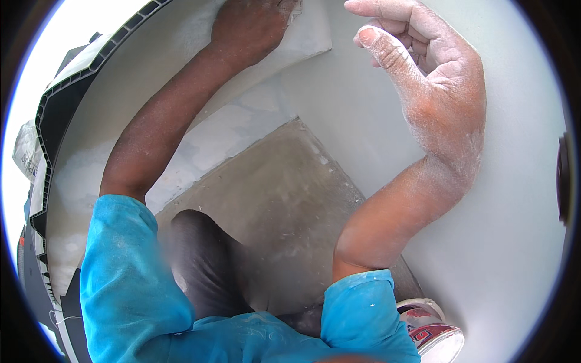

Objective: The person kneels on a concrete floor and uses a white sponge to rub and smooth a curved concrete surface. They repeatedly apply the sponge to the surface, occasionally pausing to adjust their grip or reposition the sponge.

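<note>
My left hand is at the top edge of the view, against a pale, smoothed wall surface. Its fingers are bent and closed; a small whitish bit shows at their tips, and I cannot make out what it is. My right hand is raised beside the plain light-grey wall on the right. White powder coats its palm, thumb and fingers. The thumb stands apart from the loosely curled fingers, with nothing visible between them. Whether it touches the wall, I cannot tell.
Below lies a dusty grey concrete floor, meeting the walls in a corner. A patchy white strip runs along the left wall's base. A black ribbed edge borders the far left. My shoe rests near the right wall.
</note>
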